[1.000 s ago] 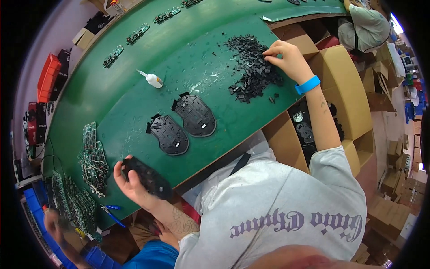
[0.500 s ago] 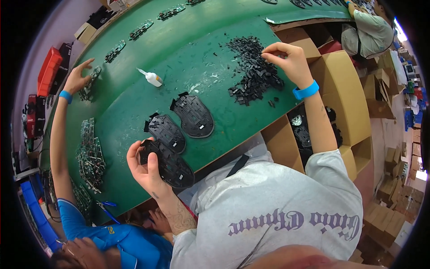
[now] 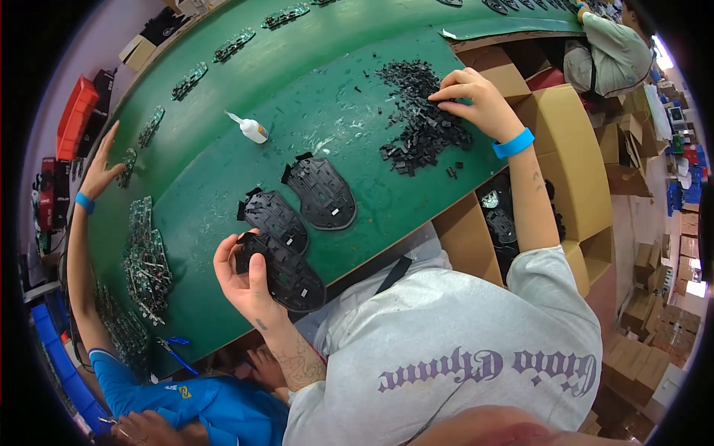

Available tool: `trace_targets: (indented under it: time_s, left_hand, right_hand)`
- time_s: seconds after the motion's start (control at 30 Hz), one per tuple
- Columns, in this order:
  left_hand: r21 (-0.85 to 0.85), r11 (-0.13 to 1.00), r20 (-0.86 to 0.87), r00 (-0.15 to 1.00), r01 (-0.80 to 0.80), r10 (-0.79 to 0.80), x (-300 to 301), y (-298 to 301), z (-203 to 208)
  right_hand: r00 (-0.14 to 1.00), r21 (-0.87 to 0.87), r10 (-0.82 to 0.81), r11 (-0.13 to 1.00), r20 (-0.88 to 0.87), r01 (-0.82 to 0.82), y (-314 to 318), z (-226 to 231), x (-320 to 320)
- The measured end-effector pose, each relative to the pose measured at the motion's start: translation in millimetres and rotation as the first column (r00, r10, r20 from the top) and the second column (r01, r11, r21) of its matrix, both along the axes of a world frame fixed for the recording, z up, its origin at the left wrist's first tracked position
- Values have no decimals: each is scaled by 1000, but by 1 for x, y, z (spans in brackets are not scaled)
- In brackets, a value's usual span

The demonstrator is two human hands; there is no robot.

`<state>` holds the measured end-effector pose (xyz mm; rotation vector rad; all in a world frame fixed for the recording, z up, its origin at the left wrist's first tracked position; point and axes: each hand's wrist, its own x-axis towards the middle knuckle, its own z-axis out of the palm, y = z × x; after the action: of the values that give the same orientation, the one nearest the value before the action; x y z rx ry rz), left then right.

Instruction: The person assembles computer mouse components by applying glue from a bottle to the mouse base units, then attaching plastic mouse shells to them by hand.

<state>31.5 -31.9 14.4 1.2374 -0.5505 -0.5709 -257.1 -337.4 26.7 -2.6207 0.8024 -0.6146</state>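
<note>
My left hand (image 3: pixel 251 286) grips a black mouse bottom shell (image 3: pixel 294 276) by one end, thumb on top, tilted over the table's near edge. Two more shells of this kind, one shell (image 3: pixel 275 220) just beyond it and another shell (image 3: pixel 324 192) to the right, lie on the green table. My right hand (image 3: pixel 482 105) is over a loose heap of small black pieces (image 3: pixel 425 137), thumb and forefinger drawn together at its upper right side. What sits between those fingertips is too small to make out.
A white squeeze bottle (image 3: pixel 254 131) lies mid-table. At left, a co-worker's hand (image 3: pixel 100 172) is beside circuit boards in a row (image 3: pixel 190 80) and a stack (image 3: pixel 146 260). Blue-handled pliers (image 3: pixel 178 353) lie near the edge. An open carton (image 3: pixel 569 149) stands right.
My right hand has shifted slightly, its fingertips left and lower over the heap. My left hand barely moves. The co-worker's hand has drawn back leftward, leaving a board in the row.
</note>
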Motion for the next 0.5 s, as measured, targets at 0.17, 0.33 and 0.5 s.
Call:
trace_targets:
  time_s: [0.17,0.33,0.5]
  left_hand:
    - [-31,999,-3,1000,26,-26,-5,-3,3]
    - [135,991,99,995,0,-13,-2,-3,-2]
    - [74,988,-37,991,133,-131,-12,-13,11]
  right_hand:
    - [997,-54,30,998,65,-27,-5,-2,6]
    - [865,535,-224,842,448,-60,2,1,15]
    - [752,821,-390,458,531,-343,7,0,16]
